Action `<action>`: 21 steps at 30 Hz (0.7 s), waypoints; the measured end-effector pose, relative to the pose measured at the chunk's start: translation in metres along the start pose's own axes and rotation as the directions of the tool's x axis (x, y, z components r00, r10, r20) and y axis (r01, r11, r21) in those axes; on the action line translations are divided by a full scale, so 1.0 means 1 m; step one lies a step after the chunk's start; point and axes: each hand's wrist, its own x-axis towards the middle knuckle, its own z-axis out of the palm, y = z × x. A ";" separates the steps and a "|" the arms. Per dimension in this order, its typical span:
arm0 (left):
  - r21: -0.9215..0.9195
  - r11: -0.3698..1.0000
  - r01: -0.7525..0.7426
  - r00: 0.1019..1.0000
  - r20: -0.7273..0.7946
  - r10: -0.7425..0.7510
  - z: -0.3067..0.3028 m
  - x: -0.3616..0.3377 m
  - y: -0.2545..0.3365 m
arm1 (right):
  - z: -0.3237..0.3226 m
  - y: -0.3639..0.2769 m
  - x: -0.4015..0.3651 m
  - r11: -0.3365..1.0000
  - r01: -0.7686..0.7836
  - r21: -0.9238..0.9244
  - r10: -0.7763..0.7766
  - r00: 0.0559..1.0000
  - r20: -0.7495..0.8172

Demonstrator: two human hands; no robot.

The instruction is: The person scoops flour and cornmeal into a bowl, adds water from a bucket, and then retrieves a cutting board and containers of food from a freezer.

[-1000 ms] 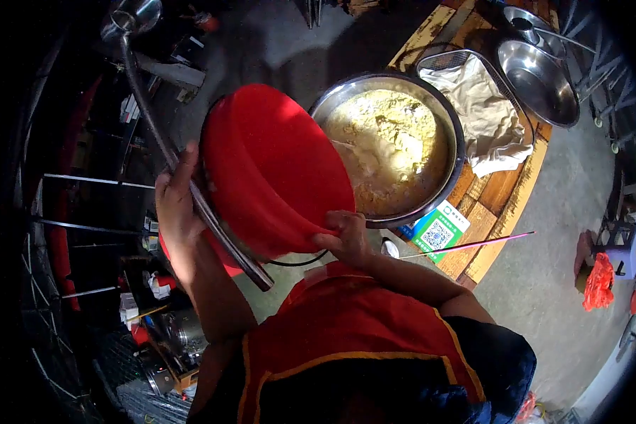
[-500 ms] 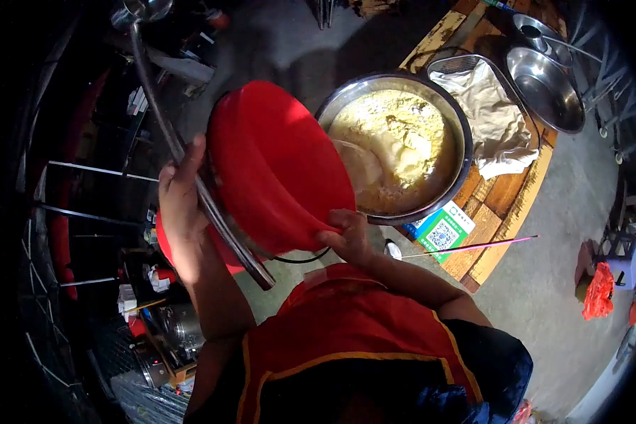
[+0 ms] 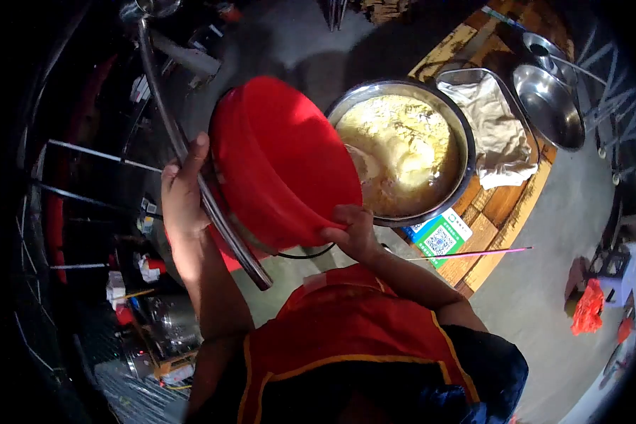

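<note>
A red plastic basin (image 3: 297, 169) is tilted on its side, its open mouth facing the steel bowl. My right hand (image 3: 352, 230) grips its near rim. On the basin's far left side, my left hand (image 3: 185, 187) is closed round the long metal handle of a ladle (image 3: 164, 106) and lies against the basin; its fingertips are hidden. The large steel bowl (image 3: 466, 166) holds yellow powder (image 3: 403, 116) with cloudy liquid (image 3: 403, 201) around a pale, wet mound. The basin's edge overlaps the bowl's left rim in view.
A wooden table (image 3: 502, 233) carries a wire basket (image 3: 505, 81) with a beige cloth (image 3: 487, 131), steel pans (image 3: 548, 106), a green QR-code card (image 3: 442, 240) and a thin pink stick (image 3: 487, 252). A red bag (image 3: 588, 307) is at right; dark shelving stands at left.
The yellow mound in the bowl looks wetter and smoother, with liquid around it. The basin has barely shifted, and both hands keep their grip. The view has moved slightly.
</note>
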 end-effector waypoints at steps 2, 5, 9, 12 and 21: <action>-0.051 0.999 0.012 0.999 -0.038 -0.014 -0.014 -0.002 -0.003 | 0.000 -0.002 0.004 0.995 0.036 -0.096 -0.032 0.999 0.036; -0.147 0.989 0.011 0.987 -0.156 -0.034 -0.037 -0.009 -0.010 | 0.001 -0.011 0.013 0.955 0.134 -0.266 -0.102 0.986 0.129; -0.157 0.984 0.082 0.960 -0.252 -0.120 -0.094 -0.025 -0.030 | 0.010 -0.020 0.021 0.883 0.266 -0.387 -0.141 0.936 0.323; -0.148 0.987 0.064 0.930 -0.350 -0.113 -0.127 -0.052 -0.043 | 0.016 -0.035 0.023 0.819 0.444 -0.363 -0.306 0.873 0.379; -0.258 0.965 0.053 0.869 -0.465 -0.172 -0.225 -0.166 -0.075 | 0.055 0.011 -0.081 0.636 -0.553 0.538 0.517 0.823 0.235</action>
